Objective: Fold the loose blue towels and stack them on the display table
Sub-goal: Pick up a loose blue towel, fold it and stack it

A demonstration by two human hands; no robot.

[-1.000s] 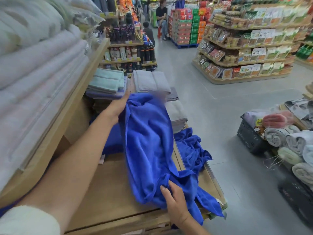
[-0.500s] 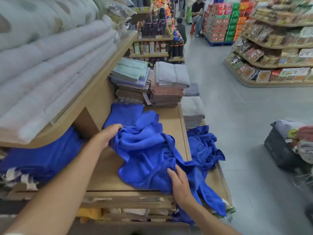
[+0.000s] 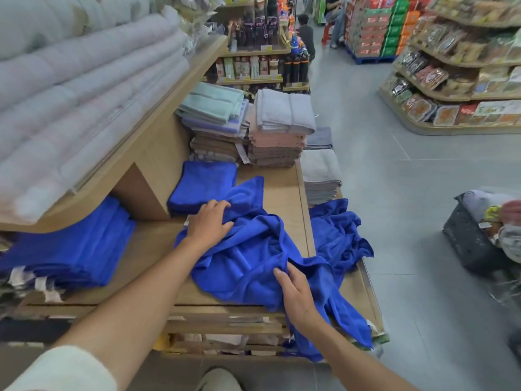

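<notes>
A loose blue towel (image 3: pixel 253 249) lies crumpled on the wooden display table (image 3: pixel 282 193), one end hanging over the near edge. My left hand (image 3: pixel 210 224) is on its far left part, fingers curled into the cloth. My right hand (image 3: pixel 296 294) grips a fold at its near right side. A folded blue towel (image 3: pixel 203 184) sits just beyond my left hand. A second loose blue towel (image 3: pixel 338 232) is heaped on the lower ledge to the right. A stack of blue towels (image 3: pixel 79 244) lies under the upper shelf at left.
Stacks of folded grey, pink, brown and mint towels (image 3: pixel 279 128) stand at the table's far end, with grey towels (image 3: pixel 321 176) on the lower ledge. An upper shelf with pale quilts (image 3: pixel 84 80) overhangs the left. A dark basket (image 3: pixel 473 244) stands on the aisle floor at right.
The towel, held up and stretched a second ago, has come down onto the table in a heap. My left hand dropped from the raised far end to table level. Both hands stay on it.
</notes>
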